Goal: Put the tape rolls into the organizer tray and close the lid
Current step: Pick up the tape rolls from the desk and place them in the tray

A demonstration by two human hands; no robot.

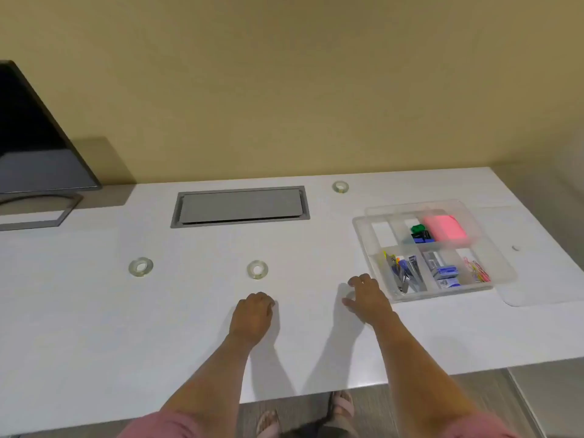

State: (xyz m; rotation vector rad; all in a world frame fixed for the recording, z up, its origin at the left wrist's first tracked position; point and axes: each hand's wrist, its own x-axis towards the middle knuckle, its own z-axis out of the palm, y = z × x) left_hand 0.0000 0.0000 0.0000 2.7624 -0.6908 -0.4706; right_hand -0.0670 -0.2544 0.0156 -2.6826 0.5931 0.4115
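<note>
Three clear tape rolls lie on the white desk: one at the left (141, 267), one in the middle (257, 269), and one far back (340, 187). The clear organizer tray (361, 238) stands at the right with its top uncovered. It holds pink notes, clips and staples, and its back-left compartment is bare. Its translucent lid (537, 279) lies flat just right of it. My left hand (252, 314) rests curled on the desk, just short of the middle roll and holding nothing. My right hand (368, 298) is curled around what looks like a fourth clear roll (349, 299) near the tray's front-left corner.
A dark monitor (34, 143) on a stand occupies the back left. A grey cable hatch (240, 205) is set into the desk at the back centre. The desk's front edge runs close to my body, and my feet show below it.
</note>
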